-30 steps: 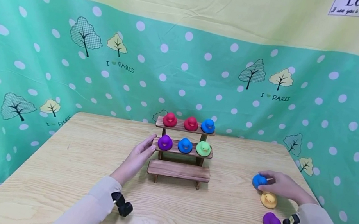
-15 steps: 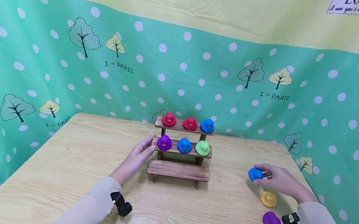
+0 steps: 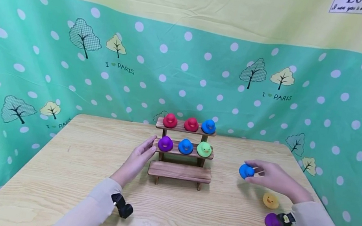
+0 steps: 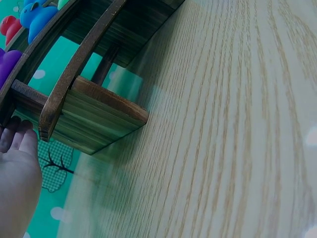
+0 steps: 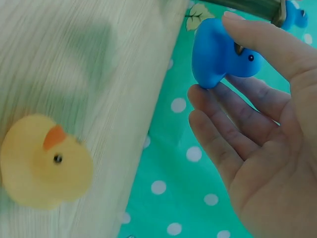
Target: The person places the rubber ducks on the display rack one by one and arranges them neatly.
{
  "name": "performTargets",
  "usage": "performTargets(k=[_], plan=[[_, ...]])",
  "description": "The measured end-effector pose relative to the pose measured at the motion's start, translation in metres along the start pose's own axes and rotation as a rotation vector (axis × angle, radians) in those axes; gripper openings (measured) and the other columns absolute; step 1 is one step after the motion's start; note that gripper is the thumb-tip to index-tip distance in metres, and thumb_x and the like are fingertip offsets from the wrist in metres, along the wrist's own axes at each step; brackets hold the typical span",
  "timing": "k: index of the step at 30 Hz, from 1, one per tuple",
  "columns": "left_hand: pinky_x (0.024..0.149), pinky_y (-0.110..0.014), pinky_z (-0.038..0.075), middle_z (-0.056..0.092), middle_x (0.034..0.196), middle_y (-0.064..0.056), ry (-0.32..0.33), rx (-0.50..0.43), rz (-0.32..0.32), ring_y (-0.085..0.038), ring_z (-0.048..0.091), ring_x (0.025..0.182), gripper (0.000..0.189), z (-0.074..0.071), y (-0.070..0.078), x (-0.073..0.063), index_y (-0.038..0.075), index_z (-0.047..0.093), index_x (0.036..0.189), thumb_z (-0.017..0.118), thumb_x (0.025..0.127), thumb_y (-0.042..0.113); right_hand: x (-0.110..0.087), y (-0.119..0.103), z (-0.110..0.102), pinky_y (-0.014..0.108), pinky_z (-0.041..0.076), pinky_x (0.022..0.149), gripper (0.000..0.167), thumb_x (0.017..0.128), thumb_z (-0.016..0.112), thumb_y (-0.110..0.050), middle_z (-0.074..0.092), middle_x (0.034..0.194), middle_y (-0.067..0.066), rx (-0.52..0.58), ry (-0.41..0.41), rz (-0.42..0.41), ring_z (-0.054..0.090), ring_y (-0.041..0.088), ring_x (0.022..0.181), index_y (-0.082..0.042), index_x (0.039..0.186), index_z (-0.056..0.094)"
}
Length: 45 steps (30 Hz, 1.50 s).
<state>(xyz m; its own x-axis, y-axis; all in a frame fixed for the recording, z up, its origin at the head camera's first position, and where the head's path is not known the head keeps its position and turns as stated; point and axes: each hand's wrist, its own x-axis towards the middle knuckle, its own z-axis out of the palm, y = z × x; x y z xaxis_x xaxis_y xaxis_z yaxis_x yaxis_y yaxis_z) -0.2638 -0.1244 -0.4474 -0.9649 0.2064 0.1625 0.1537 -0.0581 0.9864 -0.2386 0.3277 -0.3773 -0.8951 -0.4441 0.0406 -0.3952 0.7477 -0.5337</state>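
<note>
"What did you have in your right hand?"

"My right hand (image 3: 269, 176) pinched a blue duck (image 3: 246, 172), thumb on one side and fingertips on the other. I had it above the table (image 3: 213, 222), to the right of the wooden stand (image 3: 180, 172) and well apart from it."

"And your left hand?"

"My left hand (image 3: 136, 160) held nothing that I could see. Its fingers were stretched out at the left end of the middle shelf; whether they touched the wood, I couldn't tell."

"What stood on the shelves?"

"On the top one, which was the farthest, I had a left red duck (image 3: 170, 121), a middle red duck (image 3: 191, 125) and, at the right, a top-shelf blue duck (image 3: 209, 127). The middle shelf bore a purple duck (image 3: 165, 144) at the left, a middle-shelf blue duck (image 3: 185, 147) at its centre and a green duck (image 3: 204, 149) at the right. The lowest shelf was the nearest to me."

"Anything else on the table?"

"Over at the right, a yellow duck (image 3: 271, 201) sat on the near side of my right hand. Nearer again was a loose purple duck (image 3: 272, 223), partly covered by my black wrist camera (image 3: 286, 220). A green dotted cloth (image 3: 183, 101) hung at the far side."
</note>
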Motion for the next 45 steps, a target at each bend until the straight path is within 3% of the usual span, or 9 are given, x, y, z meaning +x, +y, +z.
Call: performTargets(k=[7,25,36,45], plan=[[0.118,-0.034,0.030,0.020,0.162,-0.022,-0.002,-0.009,-0.001,-0.032,0.022,0.149,0.058,0.000,0.001,-0.001,0.005,0.026,0.158,0.049,0.107,0.020,0.010,-0.013,0.012,0.051,0.056,0.093,0.067,0.090,0.076,-0.037,0.064,0.128,0.016,0.007,-0.013,0.002,0.064,0.032,0.110,0.002,0.140,0.055],[0.118,-0.038,0.031,0.021,0.161,-0.024,0.019,-0.018,0.016,-0.034,0.022,0.148,0.056,0.002,0.001,-0.001,0.001,0.027,0.157,0.048,0.107,0.015,0.036,-0.065,0.048,0.049,0.056,0.092,0.062,0.089,0.077,-0.039,0.068,0.122,0.006,0.033,-0.028,-0.160,0.065,0.021,0.103,0.000,0.135,0.061],[0.118,-0.034,0.031,0.020,0.161,-0.026,0.007,-0.018,0.015,-0.034,0.023,0.148,0.056,0.001,0.002,-0.001,0.003,0.026,0.158,0.047,0.108,0.016,0.053,-0.088,0.070,0.045,0.056,0.092,0.062,0.089,0.076,-0.044,0.067,0.116,-0.005,0.082,-0.076,-0.172,0.062,0.013,0.102,-0.008,0.138,0.061],[0.117,-0.031,0.033,0.022,0.162,-0.020,0.013,-0.015,0.002,-0.030,0.024,0.148,0.056,0.001,0.001,0.000,0.005,0.028,0.158,0.049,0.107,0.018,0.067,-0.107,0.093,0.037,0.053,0.099,0.062,0.090,0.073,-0.047,0.063,0.132,0.001,0.054,-0.057,-0.236,0.060,0.013,0.112,-0.010,0.138,0.061]])
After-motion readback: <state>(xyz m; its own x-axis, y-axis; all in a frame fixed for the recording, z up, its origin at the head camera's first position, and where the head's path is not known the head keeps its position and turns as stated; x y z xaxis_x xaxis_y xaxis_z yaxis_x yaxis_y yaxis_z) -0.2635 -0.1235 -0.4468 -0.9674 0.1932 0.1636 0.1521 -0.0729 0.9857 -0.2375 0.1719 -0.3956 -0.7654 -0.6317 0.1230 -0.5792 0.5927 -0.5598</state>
